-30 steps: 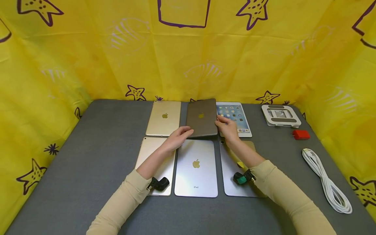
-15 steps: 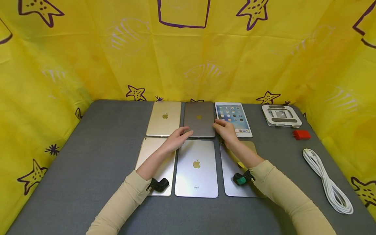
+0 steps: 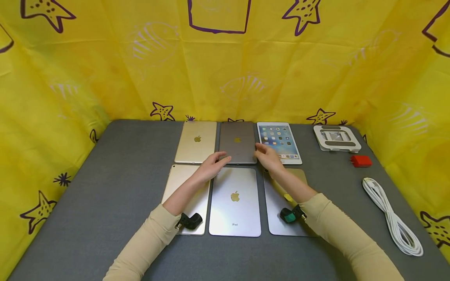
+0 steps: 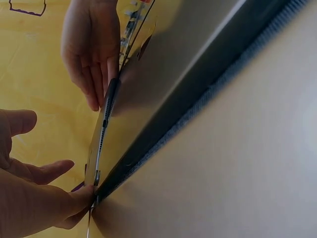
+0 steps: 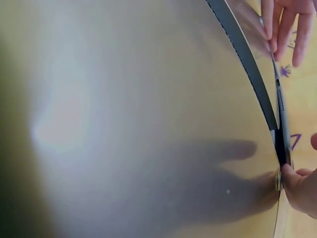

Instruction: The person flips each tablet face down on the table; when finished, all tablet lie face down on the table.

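Observation:
In the head view a dark grey tablet [image 3: 238,136] lies back up in the middle of the far row. My left hand [image 3: 212,166] is at its near left corner, fingers mostly straight and touching the edge. At the tablet's right edge, my right hand [image 3: 268,156] rests with loosely bent fingers, beside a white tablet [image 3: 279,136] with its screen lit. A gold tablet [image 3: 197,142] is to the left. Nearer lie a silver tablet [image 3: 234,207], a pale gold tablet [image 3: 193,195] under my left forearm, and another silver tablet [image 3: 277,218] partly hidden by my right forearm.
At the right of the grey table [image 3: 105,187] lie a white and grey stand-like device [image 3: 336,138], a red plug adapter [image 3: 360,161] and a coiled white cable [image 3: 391,218]. A yellow patterned curtain [image 3: 218,62] surrounds the back and sides.
The dark grey tablet, held tilted a second ago, has come down flat and slightly left. My right hand moved left with it and loosened; my left hand barely shifted.

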Action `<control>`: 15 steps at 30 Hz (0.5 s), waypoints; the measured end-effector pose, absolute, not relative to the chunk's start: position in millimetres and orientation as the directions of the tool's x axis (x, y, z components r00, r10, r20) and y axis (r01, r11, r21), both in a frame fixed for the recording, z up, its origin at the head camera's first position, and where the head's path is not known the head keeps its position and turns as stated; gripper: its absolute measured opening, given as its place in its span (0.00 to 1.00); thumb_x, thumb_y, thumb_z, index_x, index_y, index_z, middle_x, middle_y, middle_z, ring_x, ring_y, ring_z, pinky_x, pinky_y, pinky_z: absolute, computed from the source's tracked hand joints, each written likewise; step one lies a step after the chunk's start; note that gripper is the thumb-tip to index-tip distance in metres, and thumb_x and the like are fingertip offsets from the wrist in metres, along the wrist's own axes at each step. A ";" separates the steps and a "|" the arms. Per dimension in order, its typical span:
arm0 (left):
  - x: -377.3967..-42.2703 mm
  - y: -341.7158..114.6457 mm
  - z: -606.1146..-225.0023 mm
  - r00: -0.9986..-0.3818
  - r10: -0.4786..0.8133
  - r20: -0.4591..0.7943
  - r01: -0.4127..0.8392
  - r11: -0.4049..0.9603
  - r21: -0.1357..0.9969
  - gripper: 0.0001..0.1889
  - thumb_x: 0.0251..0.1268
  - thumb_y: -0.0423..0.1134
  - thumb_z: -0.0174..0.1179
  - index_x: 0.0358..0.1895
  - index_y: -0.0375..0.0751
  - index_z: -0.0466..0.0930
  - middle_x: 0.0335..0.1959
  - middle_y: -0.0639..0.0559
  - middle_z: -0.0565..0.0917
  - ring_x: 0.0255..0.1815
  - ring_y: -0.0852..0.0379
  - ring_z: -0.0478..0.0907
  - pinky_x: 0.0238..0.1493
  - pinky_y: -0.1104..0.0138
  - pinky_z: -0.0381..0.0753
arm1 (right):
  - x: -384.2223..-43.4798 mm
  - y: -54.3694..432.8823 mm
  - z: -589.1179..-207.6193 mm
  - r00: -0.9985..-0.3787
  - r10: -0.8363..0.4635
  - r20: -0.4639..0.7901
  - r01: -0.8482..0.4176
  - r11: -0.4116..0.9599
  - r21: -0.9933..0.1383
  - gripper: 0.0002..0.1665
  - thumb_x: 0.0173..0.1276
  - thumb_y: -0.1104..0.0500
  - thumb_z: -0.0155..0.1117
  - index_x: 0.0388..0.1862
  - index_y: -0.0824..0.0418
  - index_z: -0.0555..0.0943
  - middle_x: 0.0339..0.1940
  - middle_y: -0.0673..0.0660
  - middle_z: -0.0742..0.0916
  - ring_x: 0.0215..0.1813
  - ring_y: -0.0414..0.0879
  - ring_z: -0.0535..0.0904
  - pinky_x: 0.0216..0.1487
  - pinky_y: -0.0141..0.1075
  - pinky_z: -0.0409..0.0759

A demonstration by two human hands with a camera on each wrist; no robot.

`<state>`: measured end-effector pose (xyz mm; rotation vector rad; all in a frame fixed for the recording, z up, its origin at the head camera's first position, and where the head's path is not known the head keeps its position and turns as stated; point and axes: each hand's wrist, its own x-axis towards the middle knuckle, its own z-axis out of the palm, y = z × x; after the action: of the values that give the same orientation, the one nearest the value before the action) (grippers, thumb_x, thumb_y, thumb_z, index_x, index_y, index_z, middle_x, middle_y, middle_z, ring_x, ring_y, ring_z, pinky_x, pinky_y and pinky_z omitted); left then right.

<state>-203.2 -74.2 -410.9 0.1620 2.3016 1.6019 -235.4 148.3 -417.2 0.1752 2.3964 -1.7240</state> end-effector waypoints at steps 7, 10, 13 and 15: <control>-203.7 -74.6 -412.2 -0.940 0.282 -0.192 -0.080 0.363 0.928 0.32 0.74 0.51 0.52 0.72 0.35 0.62 0.72 0.40 0.64 0.73 0.42 0.59 0.70 0.50 0.60 | -231.8 147.5 -413.1 -0.978 -0.083 -0.193 0.143 0.415 -0.899 0.35 0.69 0.63 0.53 0.74 0.70 0.60 0.72 0.69 0.68 0.73 0.58 0.62 0.71 0.46 0.61; -203.5 -74.5 -412.2 -0.941 0.281 -0.189 -0.076 0.368 0.927 0.31 0.74 0.51 0.52 0.72 0.35 0.62 0.72 0.40 0.63 0.73 0.42 0.58 0.70 0.50 0.60 | -230.6 147.7 -411.7 -0.976 -0.106 -0.191 0.127 0.440 -0.889 0.36 0.69 0.63 0.53 0.75 0.70 0.58 0.71 0.71 0.67 0.73 0.59 0.61 0.71 0.47 0.61; -203.5 -74.3 -412.5 -0.941 0.280 -0.188 -0.075 0.369 0.926 0.31 0.74 0.50 0.52 0.72 0.35 0.62 0.72 0.40 0.64 0.73 0.42 0.58 0.70 0.50 0.60 | -230.3 148.0 -411.2 -0.974 -0.117 -0.196 0.123 0.458 -0.881 0.36 0.70 0.63 0.53 0.75 0.70 0.57 0.71 0.72 0.67 0.73 0.60 0.61 0.72 0.48 0.60; -203.3 -74.1 -412.5 -0.941 0.282 -0.186 -0.073 0.368 0.927 0.31 0.74 0.50 0.52 0.72 0.34 0.62 0.72 0.40 0.64 0.73 0.42 0.58 0.70 0.50 0.60 | -230.2 148.1 -411.2 -0.972 -0.120 -0.203 0.124 0.473 -0.872 0.37 0.71 0.62 0.53 0.75 0.70 0.56 0.72 0.71 0.66 0.73 0.60 0.60 0.72 0.48 0.60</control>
<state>-203.3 -74.1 -412.5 0.1836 2.3200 1.5963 -230.2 148.1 -411.2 0.0029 2.4854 -1.5010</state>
